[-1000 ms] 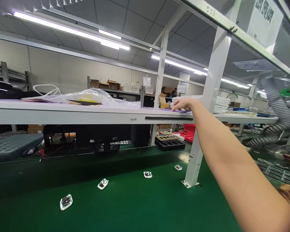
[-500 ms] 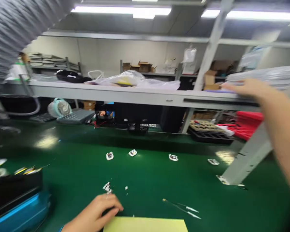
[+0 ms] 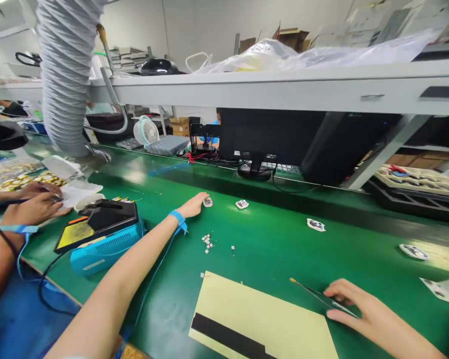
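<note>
My left hand [image 3: 193, 205], with a blue strap at the wrist, reaches far across the green bench. Its fingers close at the edge of a small white-rimmed part [image 3: 208, 202] with a dark middle. Similar parts lie in a spaced row to the right, among them one near the monitor stand [image 3: 242, 204] and another further along [image 3: 316, 225]. At the lower right my right hand [image 3: 346, 304] has thumb and fingers around a pair of tweezers [image 3: 314, 294], tips pointing left. A yellow sheet [image 3: 269, 319] with a black strip lies between my arms. Tiny white squares [image 3: 208, 243] are scattered beyond it.
A blue soldering-station-like unit [image 3: 107, 249] stands left of my forearm. Beyond it are a co-worker's hands [image 3: 33, 207]. A ribbed duct [image 3: 65, 75] hangs at left. A shelf beam [image 3: 247, 89] crosses above a black monitor [image 3: 269, 134]. A post foot [image 3: 443, 289] stands at right.
The view has swung left and down. My left hand has moved from beside the yellow sheet to a white-rimmed part; my right hand has come down from the shelf to the tweezers.
</note>
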Action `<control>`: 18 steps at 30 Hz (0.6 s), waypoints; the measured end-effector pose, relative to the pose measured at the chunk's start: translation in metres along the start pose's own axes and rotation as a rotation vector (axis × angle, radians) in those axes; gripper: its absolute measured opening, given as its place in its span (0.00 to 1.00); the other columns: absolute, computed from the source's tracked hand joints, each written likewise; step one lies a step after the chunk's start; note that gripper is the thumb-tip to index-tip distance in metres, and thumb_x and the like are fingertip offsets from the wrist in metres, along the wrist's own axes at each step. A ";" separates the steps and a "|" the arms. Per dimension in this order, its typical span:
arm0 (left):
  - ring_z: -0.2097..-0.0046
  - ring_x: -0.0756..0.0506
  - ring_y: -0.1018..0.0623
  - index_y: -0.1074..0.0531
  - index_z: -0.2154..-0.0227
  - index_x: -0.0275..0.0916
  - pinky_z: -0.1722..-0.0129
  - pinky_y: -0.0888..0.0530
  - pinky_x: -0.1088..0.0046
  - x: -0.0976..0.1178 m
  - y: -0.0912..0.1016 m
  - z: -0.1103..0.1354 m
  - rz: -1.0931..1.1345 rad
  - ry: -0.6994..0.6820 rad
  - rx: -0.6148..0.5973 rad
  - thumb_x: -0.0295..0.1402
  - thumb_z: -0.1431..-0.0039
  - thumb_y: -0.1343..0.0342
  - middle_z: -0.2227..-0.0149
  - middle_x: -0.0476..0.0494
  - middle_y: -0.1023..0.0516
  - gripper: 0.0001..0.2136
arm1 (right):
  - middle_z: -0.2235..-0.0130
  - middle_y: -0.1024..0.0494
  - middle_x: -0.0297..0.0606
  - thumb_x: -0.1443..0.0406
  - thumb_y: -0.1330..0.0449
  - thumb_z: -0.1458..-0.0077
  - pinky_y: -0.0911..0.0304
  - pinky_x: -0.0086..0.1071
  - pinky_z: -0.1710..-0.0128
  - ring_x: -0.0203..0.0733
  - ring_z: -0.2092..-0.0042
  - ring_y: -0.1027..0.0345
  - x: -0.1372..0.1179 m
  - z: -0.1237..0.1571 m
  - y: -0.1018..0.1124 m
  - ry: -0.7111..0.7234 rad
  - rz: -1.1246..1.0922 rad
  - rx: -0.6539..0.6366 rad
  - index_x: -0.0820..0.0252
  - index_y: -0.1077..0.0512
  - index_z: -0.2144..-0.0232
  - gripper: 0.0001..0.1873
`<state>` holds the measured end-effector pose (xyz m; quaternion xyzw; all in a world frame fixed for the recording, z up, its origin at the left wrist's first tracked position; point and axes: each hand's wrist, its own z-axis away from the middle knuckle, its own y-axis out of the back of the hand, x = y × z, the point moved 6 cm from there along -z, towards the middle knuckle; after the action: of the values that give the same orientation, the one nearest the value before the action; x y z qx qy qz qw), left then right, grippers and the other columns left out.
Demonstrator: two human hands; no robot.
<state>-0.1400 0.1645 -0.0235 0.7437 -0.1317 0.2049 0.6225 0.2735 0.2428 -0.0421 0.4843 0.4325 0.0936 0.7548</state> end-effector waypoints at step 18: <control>0.53 0.42 0.31 0.35 0.55 0.33 0.53 0.33 0.55 -0.023 -0.008 -0.036 0.030 -0.028 -0.025 0.32 0.42 0.48 0.54 0.40 0.33 0.13 | 0.74 0.30 0.35 0.50 0.51 0.49 0.35 0.36 0.72 0.44 0.71 0.32 0.001 0.005 -0.003 -0.019 -0.282 0.145 0.52 0.39 0.69 0.13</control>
<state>-0.1620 0.2002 -0.0358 0.7368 -0.1543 0.2022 0.6265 0.2770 0.2380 -0.0442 0.4731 0.4944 -0.0494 0.7276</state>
